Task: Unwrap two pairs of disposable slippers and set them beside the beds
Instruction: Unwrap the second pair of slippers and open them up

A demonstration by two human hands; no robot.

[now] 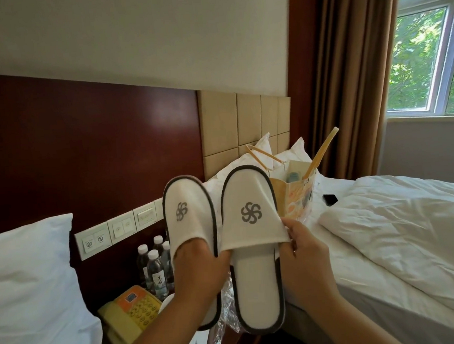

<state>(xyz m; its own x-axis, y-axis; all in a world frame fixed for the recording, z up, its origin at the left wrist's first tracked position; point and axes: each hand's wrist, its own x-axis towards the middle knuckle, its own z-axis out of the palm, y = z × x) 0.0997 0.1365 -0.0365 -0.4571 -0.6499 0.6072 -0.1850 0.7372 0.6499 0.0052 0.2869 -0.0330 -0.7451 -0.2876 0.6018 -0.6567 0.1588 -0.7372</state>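
Two white disposable slippers with dark trim and a grey pinwheel logo are held up in front of me. My left hand (201, 271) has its fingers pushed inside the left slipper (187, 218) and also reaches under the upper of the right slipper (251, 224). My right hand (301, 252) pinches the right edge of that slipper's upper. Crumpled clear plastic wrapping (227, 305) hangs below, between the two slippers.
A nightstand below holds a yellow telephone (131, 315) and several water bottles (156, 267). A bed with a white pillow (28, 290) lies left; a bed with a rumpled duvet (404, 228), a paper gift bag (296, 199) and a small black object (330, 199) lies right.
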